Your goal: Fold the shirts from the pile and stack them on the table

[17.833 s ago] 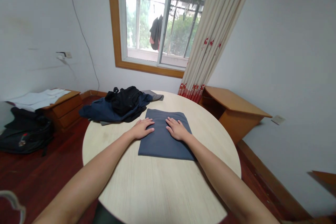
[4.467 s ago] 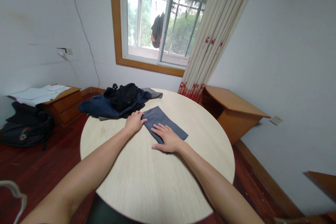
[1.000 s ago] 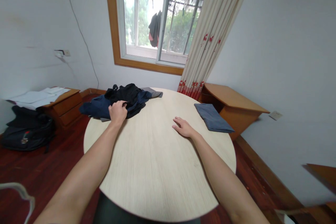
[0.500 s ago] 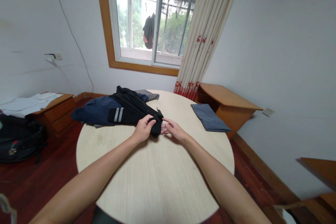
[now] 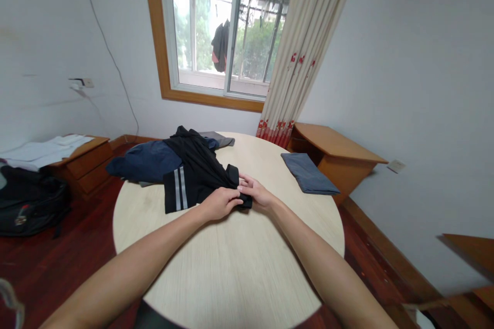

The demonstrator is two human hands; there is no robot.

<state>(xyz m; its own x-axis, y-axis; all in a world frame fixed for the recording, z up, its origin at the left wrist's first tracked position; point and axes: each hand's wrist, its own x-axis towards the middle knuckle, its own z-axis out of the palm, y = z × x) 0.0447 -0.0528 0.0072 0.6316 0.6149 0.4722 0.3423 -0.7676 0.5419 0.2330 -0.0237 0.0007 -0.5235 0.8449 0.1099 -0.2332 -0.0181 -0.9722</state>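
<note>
A black shirt (image 5: 200,169) with two pale grey stripes on its sleeve lies bunched on the round table (image 5: 231,262). Its collar end points toward me. My left hand (image 5: 222,203) is closed on the near edge of the collar end. Across from it, my right hand (image 5: 255,193) holds the same end, with thumb and fingers on the cloth. The fingertips of both hands almost meet, and folds hide part of the fabric between them.
Dark blue clothing (image 5: 144,162) and a grey garment (image 5: 219,139) lie under and behind the shirt. A folded grey-blue cloth (image 5: 309,174) rests at the table's right edge, near a wooden desk (image 5: 339,144). A black backpack (image 5: 31,203) sits on the left.
Both hands have shifted a little right and nearer, pulling the collar end along. The striped sleeve has spread out toward me, showing more of its stripes.
</note>
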